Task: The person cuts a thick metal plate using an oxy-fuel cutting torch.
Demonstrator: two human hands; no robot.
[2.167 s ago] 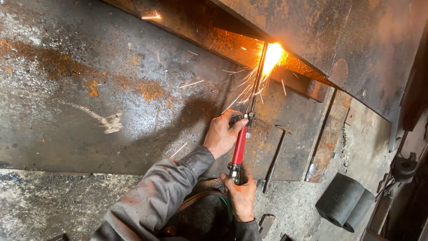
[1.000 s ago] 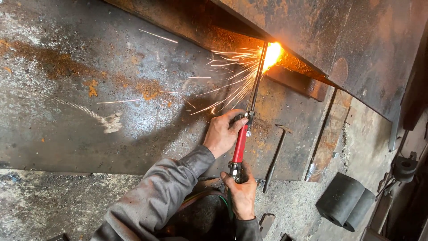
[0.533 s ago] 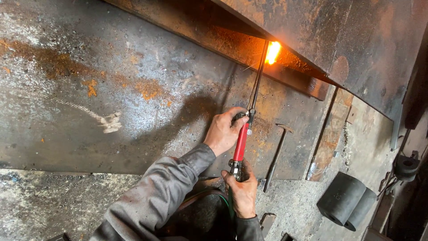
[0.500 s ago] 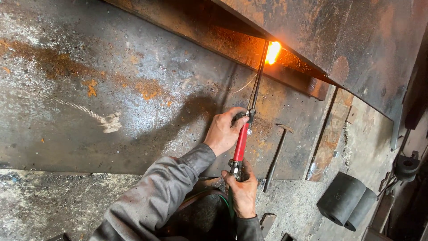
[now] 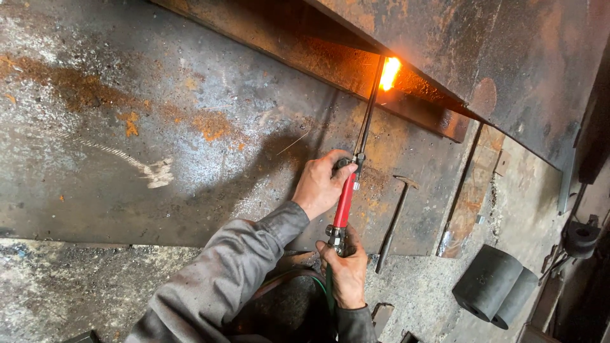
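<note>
left hand (image 5: 321, 187) wrapped around upper red grip of cutting torch (image 5: 345, 200) | right hand (image 5: 345, 273) clamped on torch base by valves, just below left | torch tube runs up from hands, flame (image 5: 389, 72) at rusty angle bar (image 5: 356, 76) | steel plate (image 5: 159, 127) beneath | hammer (image 5: 394, 222) right of hands

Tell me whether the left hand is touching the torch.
Touching. The head view shows the left hand wrapped around the upper end of the red-handled torch.
</note>
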